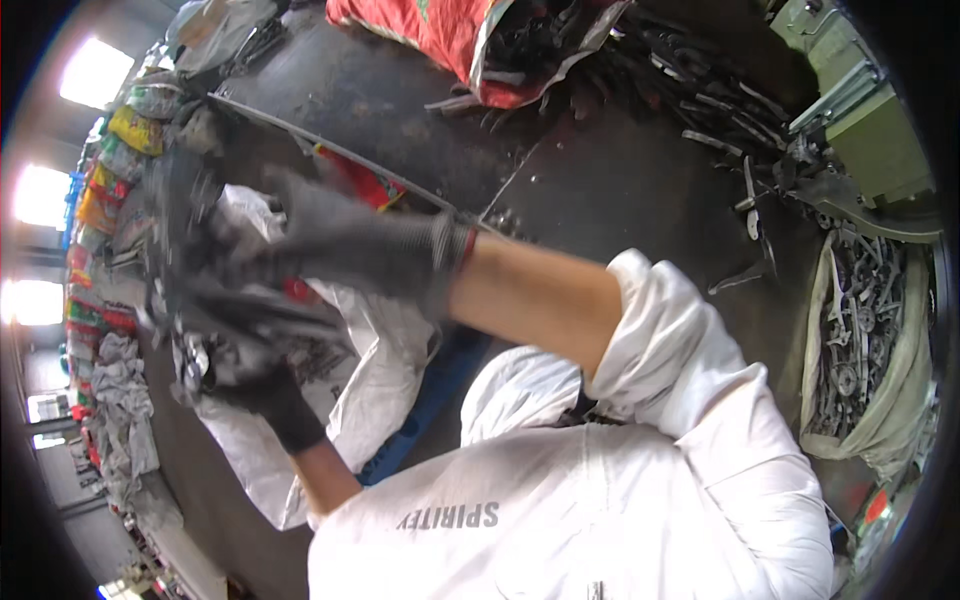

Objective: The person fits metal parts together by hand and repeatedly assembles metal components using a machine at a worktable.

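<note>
My right hand (330,240), in a dark knitted glove, reaches across to the left with the bare forearm showing below a rolled white sleeve. Its fingers are smeared by motion against a bundle of long dark metal parts (265,310). Lower down, my left hand (250,380), gloved alike, closes on the near side of that bundle. A shiny silvery piece (193,355) shows beside its fingers. Beneath both hands lies an opened white woven sack (385,350), with more dark parts partly visible at its mouth.
A red woven bag (430,35) spills dark metal parts (690,75) over the dark floor plates. At right, a pale sack (895,400) holds many metal parts near a green machine (870,130). Colourful stuffed bags (135,130) line the left side.
</note>
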Available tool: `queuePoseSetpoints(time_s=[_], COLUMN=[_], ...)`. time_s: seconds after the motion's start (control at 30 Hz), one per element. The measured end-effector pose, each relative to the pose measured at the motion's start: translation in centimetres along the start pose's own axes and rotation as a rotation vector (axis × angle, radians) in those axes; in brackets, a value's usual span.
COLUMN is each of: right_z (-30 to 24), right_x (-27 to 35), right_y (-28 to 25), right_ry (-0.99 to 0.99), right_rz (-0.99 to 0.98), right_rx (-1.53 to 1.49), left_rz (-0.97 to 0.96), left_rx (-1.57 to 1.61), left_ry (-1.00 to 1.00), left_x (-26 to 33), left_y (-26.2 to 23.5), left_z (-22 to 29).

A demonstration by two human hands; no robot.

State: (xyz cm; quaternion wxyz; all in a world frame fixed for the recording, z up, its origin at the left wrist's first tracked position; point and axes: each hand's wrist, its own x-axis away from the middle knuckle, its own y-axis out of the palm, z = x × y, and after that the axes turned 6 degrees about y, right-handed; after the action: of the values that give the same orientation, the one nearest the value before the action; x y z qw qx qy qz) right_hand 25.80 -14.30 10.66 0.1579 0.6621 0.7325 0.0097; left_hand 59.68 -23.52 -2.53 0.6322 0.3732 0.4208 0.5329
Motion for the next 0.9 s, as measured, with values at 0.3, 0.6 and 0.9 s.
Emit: queuePoseSetpoints(time_s=[0.3,0.6,0.9], right_z=[4.2,-2.4,-10.6], right_x=[18.2,38.5,56.2], right_y=[-10.8,-18.9,-43.0], right_ry=[0.363,0.099,1.084], right_rz=[0.352,1.173,1.471], right_rx=[0.0,-0.085,1.895], left_rz=[-0.582,-1.577,-1.342], left_rx=[-1.24,-1.382,-2.305], left_ry=[0.208,0.051,-0.147], left_x=[2.2,-10.7,0.9], left_y=[6.2,11.6,15.3], left_z=[-25.1,-49.5,-48.7])
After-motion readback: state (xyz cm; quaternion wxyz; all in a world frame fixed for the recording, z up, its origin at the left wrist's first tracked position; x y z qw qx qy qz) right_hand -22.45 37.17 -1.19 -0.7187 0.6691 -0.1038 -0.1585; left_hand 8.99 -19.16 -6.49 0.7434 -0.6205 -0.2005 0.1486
